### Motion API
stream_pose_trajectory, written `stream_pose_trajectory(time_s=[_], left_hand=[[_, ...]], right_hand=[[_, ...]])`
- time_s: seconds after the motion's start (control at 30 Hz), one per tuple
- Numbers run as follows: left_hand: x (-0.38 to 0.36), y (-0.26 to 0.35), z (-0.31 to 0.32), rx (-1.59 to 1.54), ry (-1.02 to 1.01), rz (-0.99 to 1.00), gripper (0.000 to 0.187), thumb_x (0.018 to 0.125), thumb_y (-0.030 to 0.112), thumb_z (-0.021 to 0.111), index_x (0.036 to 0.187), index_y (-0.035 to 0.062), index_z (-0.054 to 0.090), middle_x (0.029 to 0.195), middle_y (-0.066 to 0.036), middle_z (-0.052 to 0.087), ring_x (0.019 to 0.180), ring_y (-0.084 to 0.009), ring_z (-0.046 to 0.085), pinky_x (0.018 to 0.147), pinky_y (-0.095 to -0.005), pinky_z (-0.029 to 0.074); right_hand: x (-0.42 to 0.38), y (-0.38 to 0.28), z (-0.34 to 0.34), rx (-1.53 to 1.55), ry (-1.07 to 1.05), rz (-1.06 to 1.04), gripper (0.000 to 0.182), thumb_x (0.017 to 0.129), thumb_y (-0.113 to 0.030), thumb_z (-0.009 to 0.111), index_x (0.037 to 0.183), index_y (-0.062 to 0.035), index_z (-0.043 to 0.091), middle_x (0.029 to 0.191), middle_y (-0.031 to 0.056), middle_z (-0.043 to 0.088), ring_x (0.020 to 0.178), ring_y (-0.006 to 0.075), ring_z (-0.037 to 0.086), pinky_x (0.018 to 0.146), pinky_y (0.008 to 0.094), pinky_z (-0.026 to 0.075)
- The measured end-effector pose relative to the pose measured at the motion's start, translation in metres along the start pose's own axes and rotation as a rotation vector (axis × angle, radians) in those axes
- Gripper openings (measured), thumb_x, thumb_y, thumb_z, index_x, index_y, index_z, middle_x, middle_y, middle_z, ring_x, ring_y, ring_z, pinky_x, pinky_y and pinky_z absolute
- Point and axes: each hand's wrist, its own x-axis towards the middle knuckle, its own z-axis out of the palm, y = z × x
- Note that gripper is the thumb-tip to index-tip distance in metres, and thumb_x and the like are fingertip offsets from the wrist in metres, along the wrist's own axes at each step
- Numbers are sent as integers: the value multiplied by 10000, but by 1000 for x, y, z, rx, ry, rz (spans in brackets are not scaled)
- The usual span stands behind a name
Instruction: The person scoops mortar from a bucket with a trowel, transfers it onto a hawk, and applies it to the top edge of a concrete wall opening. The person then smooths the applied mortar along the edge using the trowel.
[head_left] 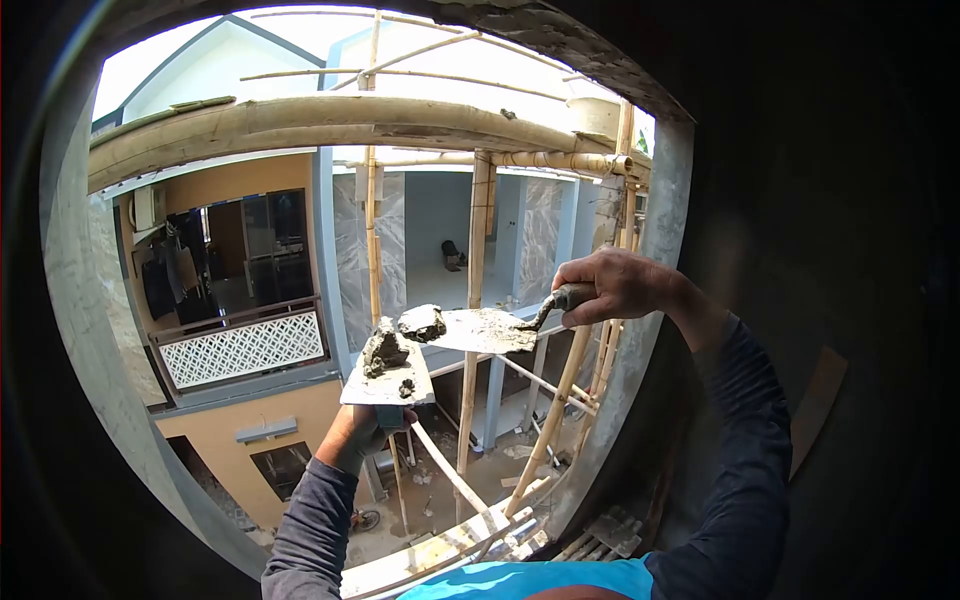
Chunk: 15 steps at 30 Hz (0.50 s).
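Observation:
My right hand (617,285) is wrapped round the handle of a pointed trowel (485,328), whose blade is smeared with grey mortar. The blade reaches left, with a lump of mortar (422,322) at its tip. My left hand (362,425), partly hidden below the plate, grips the dark handle of a rectangular plastering float (372,393) held with its flat face up. A taller heap of mortar (384,350) stands on that face, and a small blob sits near its front edge. The trowel tip is close beside the heap, in front of the opening.
A rough window opening with a grey cement side (668,210) surrounds the view. Outside stand a thick horizontal bamboo pole (300,125) and upright scaffold poles (480,230). Planks (430,555) lie low outside. Across the gap is a house with a white lattice balcony (243,350).

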Motion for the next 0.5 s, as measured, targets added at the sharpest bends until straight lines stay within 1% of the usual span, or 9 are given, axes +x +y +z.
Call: stream_pose_trajectory(time_s=[0.1, 0.17, 0.23, 0.27, 0.3, 0.37, 0.4, 0.47, 0.5], left_hand=[[-8, 9, 14, -16, 24, 24, 256, 934, 251, 525, 1120, 76, 536, 822, -62, 629, 534, -178, 615, 465, -288, 534], [-12, 9, 14, 0, 61, 51, 255, 935, 249, 525, 1118, 72, 534, 815, -59, 627, 529, -173, 611, 457, -277, 523], [-18, 3, 6, -24, 16, 43, 245, 932, 239, 534, 1112, 73, 531, 810, -58, 626, 533, -165, 608, 441, -265, 501], [-24, 2, 5, -34, 0, 40, 238, 925, 233, 547, 1101, 73, 531, 803, -58, 624, 535, -159, 608, 445, -268, 494], [-28, -1, -3, 3, 6, 4, 261, 915, 237, 563, 1117, 74, 529, 832, -66, 627, 572, -171, 622, 463, -286, 515], [-31, -12, -13, 45, 33, 75, 284, 910, 249, 570, 1136, 81, 529, 883, -79, 629, 628, -185, 636, 479, -305, 537], [-33, -16, -17, -22, 32, 41, 294, 910, 254, 570, 1144, 81, 531, 926, -85, 627, 678, -194, 643, 491, -316, 551], [-42, -17, -14, -52, 91, 42, 249, 924, 226, 549, 1117, 70, 545, 889, -77, 633, 657, -186, 642, 467, -311, 539], [-46, -16, -11, -84, 145, 38, 209, 937, 198, 527, 1090, 58, 559, 853, -69, 640, 635, -178, 641, 443, -306, 527]], right_hand=[[5, -4, -6, -43, -39, -79, 422, 769, -391, 722, 998, -46, 640, 783, 102, 659, 708, 221, 645, 690, 341, 496], [9, -9, -5, -35, -74, -74, 436, 766, -404, 719, 1001, -46, 641, 783, 106, 658, 714, 225, 647, 694, 350, 495], [13, -8, -1, -47, -102, -108, 352, 774, -301, 742, 997, -50, 635, 769, 77, 669, 688, 171, 644, 658, 318, 495], [16, -7, 2, -47, -121, -105, 358, 775, -306, 739, 1005, -52, 637, 768, 74, 670, 692, 175, 647, 666, 320, 498], [19, -8, 3, -64, -155, -87, 371, 775, -310, 742, 1010, -44, 637, 768, 78, 670, 693, 177, 648, 668, 322, 498], [26, -9, 3, -88, -207, -68, 386, 775, -314, 745, 1020, -36, 639, 788, 84, 670, 706, 180, 643, 674, 322, 497], [31, -9, 1, -65, -244, -49, 388, 775, -315, 746, 1018, -31, 642, 795, 85, 668, 707, 182, 637, 674, 318, 495], [46, -8, -15, -50, -266, -69, 387, 775, -316, 754, 1012, -27, 653, 807, 77, 661, 712, 180, 622, 673, 311, 489], [55, -10, -32, -63, -254, -95, 375, 774, -301, 760, 1009, -28, 658, 781, 56, 650, 697, 154, 609, 650, 300, 481]])
